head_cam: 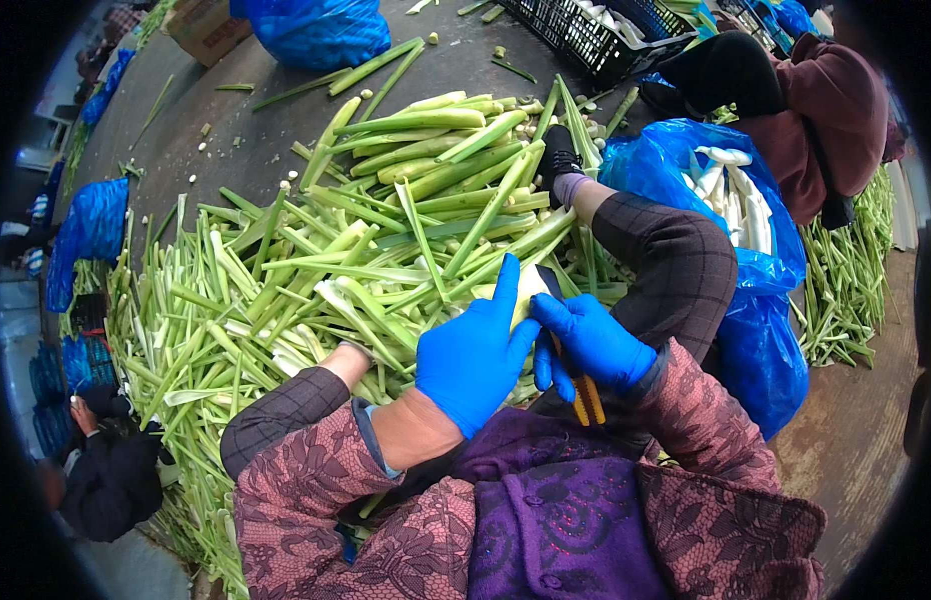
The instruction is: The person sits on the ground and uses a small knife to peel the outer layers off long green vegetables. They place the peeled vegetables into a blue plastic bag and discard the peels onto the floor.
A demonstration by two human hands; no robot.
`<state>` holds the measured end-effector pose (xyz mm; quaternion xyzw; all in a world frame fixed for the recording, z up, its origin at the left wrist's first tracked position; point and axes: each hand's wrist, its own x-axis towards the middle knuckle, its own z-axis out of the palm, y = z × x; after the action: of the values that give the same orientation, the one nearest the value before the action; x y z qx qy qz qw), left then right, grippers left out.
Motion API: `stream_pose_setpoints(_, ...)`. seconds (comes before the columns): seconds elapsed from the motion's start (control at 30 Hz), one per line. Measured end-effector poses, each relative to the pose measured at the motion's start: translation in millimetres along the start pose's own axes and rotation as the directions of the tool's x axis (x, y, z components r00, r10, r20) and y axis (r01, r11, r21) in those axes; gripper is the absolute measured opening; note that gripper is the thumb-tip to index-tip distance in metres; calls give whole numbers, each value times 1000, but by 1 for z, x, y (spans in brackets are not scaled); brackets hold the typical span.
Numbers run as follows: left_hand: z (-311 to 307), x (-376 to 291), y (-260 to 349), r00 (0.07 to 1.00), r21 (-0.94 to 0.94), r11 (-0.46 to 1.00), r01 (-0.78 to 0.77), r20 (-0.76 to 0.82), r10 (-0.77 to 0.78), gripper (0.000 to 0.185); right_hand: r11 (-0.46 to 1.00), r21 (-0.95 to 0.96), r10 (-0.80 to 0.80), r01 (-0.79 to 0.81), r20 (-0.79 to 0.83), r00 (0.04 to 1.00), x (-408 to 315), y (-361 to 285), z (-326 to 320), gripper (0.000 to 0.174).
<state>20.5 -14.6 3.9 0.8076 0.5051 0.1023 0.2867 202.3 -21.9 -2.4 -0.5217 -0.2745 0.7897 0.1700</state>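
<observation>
My blue-gloved left hand (473,349) holds a pale, partly peeled stalk (528,292), with the index finger stretched out along it. In my blue-gloved right hand (597,341) is a knife with an orange-and-black handle (588,401); its dark blade (548,281) lies beside the stalk, and the right thumb and finger touch the stalk's near end. Just beyond my hands is a heap of green leaf sheaths (360,289). Whole thick green stalks (450,161) lie stacked farther off, between my legs. To the right, an open blue plastic bag (645,161) holds peeled white stems (735,195).
A black plastic crate (608,45) with white stems stands at the top right, near a seated person in a maroon garment (833,112). Another blue bag (319,34) and a cardboard box (207,30) are at the top. At lower left is a person in dark clothing (109,480).
</observation>
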Motion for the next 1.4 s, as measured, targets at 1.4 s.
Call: stream_pose_setpoints(1.4, 40, 20, -21, 965, -574, 809, 124, -120, -234, 29, 952, 170, -181, 253, -352, 918, 6, 25, 10, 36)
